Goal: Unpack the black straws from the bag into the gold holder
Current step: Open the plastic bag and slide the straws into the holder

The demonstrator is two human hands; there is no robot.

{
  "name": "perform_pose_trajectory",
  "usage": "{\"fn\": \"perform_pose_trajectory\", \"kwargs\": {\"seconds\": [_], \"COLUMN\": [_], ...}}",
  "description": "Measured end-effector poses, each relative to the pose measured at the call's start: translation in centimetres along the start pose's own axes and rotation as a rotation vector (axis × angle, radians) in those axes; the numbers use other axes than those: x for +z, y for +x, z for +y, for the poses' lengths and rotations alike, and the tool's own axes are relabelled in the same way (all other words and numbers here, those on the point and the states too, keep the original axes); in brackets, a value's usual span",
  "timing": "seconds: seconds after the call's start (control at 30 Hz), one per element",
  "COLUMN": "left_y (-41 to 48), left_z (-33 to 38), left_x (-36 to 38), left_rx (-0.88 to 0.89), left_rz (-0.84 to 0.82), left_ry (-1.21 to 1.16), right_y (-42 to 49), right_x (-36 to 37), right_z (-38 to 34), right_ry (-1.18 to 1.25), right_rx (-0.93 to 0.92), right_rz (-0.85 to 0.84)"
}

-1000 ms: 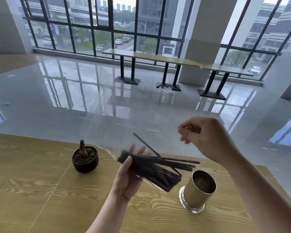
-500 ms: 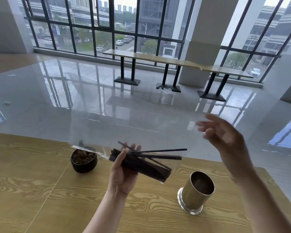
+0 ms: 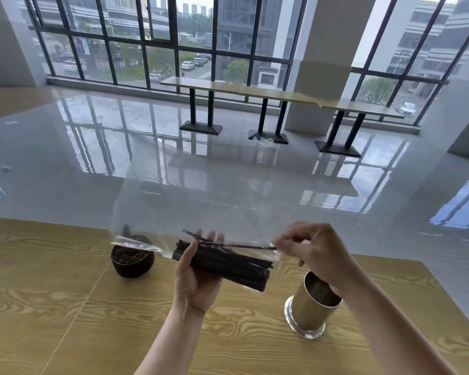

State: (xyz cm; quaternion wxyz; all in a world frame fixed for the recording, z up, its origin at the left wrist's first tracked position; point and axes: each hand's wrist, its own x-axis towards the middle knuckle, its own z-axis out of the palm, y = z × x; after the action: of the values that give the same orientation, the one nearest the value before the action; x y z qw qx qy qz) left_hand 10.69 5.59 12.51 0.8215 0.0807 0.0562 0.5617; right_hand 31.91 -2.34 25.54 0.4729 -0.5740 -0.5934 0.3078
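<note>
My left hand (image 3: 194, 280) grips a clear plastic bag (image 3: 136, 243) holding a bundle of black straws (image 3: 228, 266), held level above the wooden table (image 3: 52, 307). My right hand (image 3: 312, 253) pinches the end of a single black straw (image 3: 238, 246) that sticks out of the bundle to the right. The gold holder (image 3: 309, 307) stands upright on the table just below my right wrist, and I can see no straws in it.
A small black pot (image 3: 132, 262) with a plant stub sits on the table left of the bag, partly behind the bag's sealed end. The table's far edge runs just behind the pot. Beyond it lie a glossy floor and long window-side tables.
My right hand came down from an open, raised pose and closed on the tip of one straw. My left hand kept its grip on the bag, with the bundle lying more level.
</note>
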Motion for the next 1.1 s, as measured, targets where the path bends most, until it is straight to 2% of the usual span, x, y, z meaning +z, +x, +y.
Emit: {"fn": "perform_pose_trajectory", "kwargs": {"seconds": [0.1, 0.23, 0.37, 0.47, 0.57, 0.67, 0.83, 1.1], "left_y": [0.2, 0.4, 0.7, 0.7, 0.9, 1.1, 0.9, 0.8], "left_z": [0.1, 0.3, 0.2, 0.1, -0.1, -0.4, -0.6, -1.9], "left_x": [0.2, 0.5, 0.6, 0.8, 1.1, 1.2, 0.8, 1.0], "left_rx": [0.007, 0.029, 0.038, 0.032, 0.016, 0.003, -0.009, -0.068], "left_rz": [0.000, -0.006, -0.010, -0.019, -0.022, -0.061, 0.003, 0.065], "left_ry": [0.009, 0.038, 0.040, 0.020, 0.006, 0.021, 0.063, 0.041], "right_y": [0.7, 0.9, 1.1, 0.7, 0.1, -0.2, -0.3, -3.9], "right_x": [-0.5, -0.7, -1.0, -0.7, 0.3, 1.7, 1.4, 1.5], "right_z": [-0.5, -0.7, -0.3, 0.8, 2.7, 4.0, 4.6, 7.9], "right_ry": [0.109, 0.135, 0.194, 0.284, 0.226, 0.140, 0.278, 0.335], "right_rx": [0.011, -0.040, -0.068, -0.058, -0.015, -0.025, -0.027, 0.157], "right_rz": [0.158, 0.157, 0.239, 0.129, 0.030, 0.112, 0.215, 0.090]}}
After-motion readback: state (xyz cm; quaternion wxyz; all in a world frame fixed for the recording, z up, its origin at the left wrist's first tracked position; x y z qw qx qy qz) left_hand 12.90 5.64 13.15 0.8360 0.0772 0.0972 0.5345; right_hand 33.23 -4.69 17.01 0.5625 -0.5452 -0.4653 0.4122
